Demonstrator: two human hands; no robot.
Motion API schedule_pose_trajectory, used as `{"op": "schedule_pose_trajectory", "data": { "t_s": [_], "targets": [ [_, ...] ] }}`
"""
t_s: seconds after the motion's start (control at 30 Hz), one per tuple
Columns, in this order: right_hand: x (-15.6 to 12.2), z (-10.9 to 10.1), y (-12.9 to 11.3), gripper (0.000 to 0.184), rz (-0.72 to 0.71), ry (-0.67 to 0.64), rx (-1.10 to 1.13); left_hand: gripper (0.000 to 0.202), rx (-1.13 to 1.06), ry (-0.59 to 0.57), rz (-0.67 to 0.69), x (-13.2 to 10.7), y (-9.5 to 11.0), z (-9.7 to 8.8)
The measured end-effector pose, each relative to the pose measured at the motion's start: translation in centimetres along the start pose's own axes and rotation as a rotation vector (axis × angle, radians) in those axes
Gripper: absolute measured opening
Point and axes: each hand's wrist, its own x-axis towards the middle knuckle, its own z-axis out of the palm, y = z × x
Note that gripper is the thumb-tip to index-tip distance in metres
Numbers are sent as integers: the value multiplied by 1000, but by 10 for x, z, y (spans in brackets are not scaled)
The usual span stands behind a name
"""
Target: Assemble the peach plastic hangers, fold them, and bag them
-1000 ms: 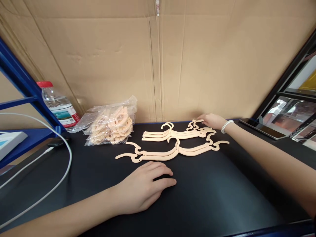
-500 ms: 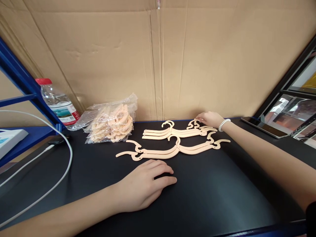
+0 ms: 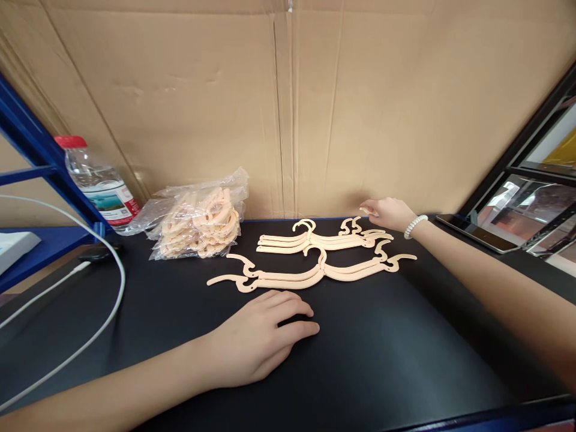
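My left hand [image 3: 261, 336] lies palm down on the black tabletop, fingers loosely stretched and holding nothing. Just beyond it are peach-coloured folding hangers [image 3: 292, 280], laid side by side with their end arms swung outward. Behind these sits a second group of hangers [image 3: 283, 241], their hooks pointing to the back and several loose arms at the right end. At the back right, my right hand [image 3: 389, 213] pinches a small peach-coloured hanger piece [image 3: 369, 211]; the fingers hide most of it. That hand wears a white beaded bracelet [image 3: 414, 225].
A clear plastic bag [image 3: 198, 219] of hanger parts stands at the back left, beside a water bottle [image 3: 105, 192]. A white cable [image 3: 119, 288] loops along the left. A dark phone-like device [image 3: 477, 233] lies at the right. A cardboard wall [image 3: 216, 108] closes the back.
My right hand has risen slightly and moved a little right, with a small hanger piece now in its fingers, away from the loose arms. My left hand has stayed still. The view has shifted slightly.
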Motion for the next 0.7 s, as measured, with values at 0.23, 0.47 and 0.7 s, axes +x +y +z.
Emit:
{"op": "schedule_pose_trajectory", "data": {
  "t_s": [0.23,0.47,0.7],
  "targets": [
    [-15,-27,-24,29,-54,203,158,39,4,-1,3,0,-1,1],
    [-47,-57,-81,26,19,210,1014,38,-30,24,-1,0,0,0],
    [-86,-66,-133,27,41,-167,1653,60,-579,294,-352,2,10,13]
  ]
}}
